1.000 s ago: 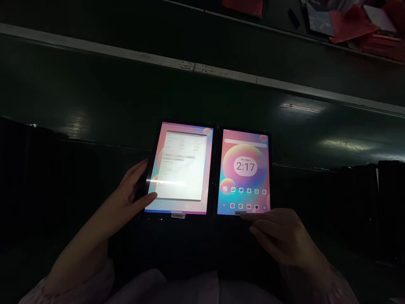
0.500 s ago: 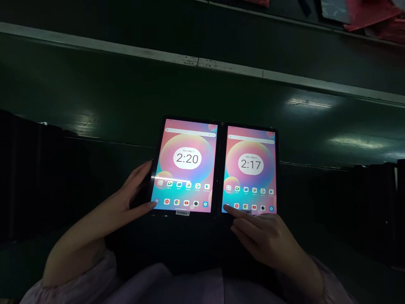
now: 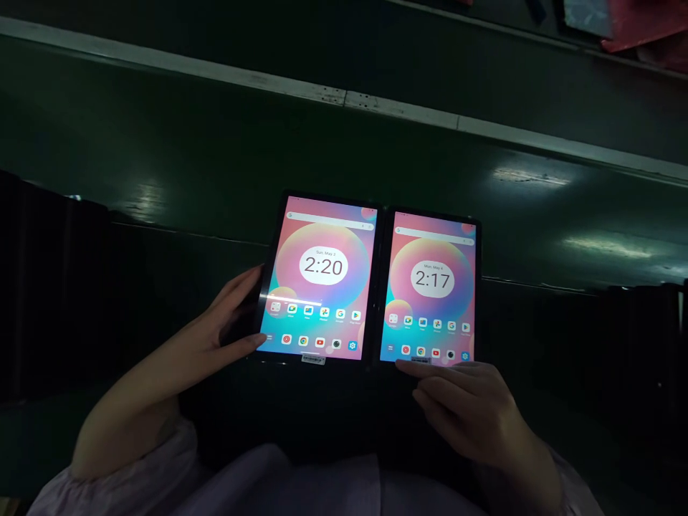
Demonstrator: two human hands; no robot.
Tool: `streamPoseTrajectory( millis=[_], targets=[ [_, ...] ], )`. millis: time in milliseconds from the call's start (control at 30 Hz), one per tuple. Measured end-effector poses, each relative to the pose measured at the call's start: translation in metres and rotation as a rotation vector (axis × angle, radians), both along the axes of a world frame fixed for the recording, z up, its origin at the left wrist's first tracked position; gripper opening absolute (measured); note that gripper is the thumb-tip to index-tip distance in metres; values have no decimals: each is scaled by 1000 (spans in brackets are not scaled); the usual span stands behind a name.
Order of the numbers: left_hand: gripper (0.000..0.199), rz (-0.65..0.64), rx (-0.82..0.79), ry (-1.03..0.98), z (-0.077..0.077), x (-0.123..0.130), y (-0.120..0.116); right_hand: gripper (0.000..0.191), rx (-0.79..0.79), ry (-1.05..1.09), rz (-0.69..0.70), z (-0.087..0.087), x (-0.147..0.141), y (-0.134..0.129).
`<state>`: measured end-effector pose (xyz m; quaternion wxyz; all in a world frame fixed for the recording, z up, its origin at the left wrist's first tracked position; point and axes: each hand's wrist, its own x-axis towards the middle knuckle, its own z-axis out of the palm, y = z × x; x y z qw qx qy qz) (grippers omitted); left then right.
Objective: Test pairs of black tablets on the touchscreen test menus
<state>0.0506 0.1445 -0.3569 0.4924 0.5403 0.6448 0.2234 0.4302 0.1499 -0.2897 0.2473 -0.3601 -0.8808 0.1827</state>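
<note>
Two lit tablets lie side by side, each with a home screen. The left tablet (image 3: 322, 276) reads 2:20 and the right tablet (image 3: 428, 287) reads 2:17. My left hand (image 3: 226, 326) grips the left tablet at its lower left side, thumb on the front corner and fingers at the edge, partly hidden. Over the bottom edge of the right tablet is my right hand (image 3: 467, 401), its index finger stretched out by the lower left corner and the other fingers curled. Nothing shows in that hand. A small label (image 3: 313, 359) sticks out at the left tablet's bottom edge.
A dark green surface (image 3: 215, 158) extends beyond the tablets, crossed by a pale metal strip (image 3: 403, 110). Red plastic wrapping (image 3: 645, 25) lies at the top right. Dark shapes stand at both sides.
My right index finger has moved from the lower left icon of the right tablet down to its bottom edge. Both tablets appear slightly further right in view.
</note>
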Motion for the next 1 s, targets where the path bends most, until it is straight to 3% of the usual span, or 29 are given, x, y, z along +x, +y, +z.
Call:
streamPoseTrajectory(
  millis=[167,433,600,800,1000],
  targets=[
    [89,-47,98,17,-5,-3,0,43,4,-36,40,4,-1,6],
    [109,25,-104,12,20,10,11,44,11,-84,123,7,-8,22],
    [102,79,-91,11,17,9,10,41,-27,-75,100,9,-5,25],
    [86,352,-102,-33,11,13,11,42,-88,-55,113,9,1,25],
    [47,664,18,-60,30,54,16,43,-86,-75,121,2,-2,21]
  ],
)
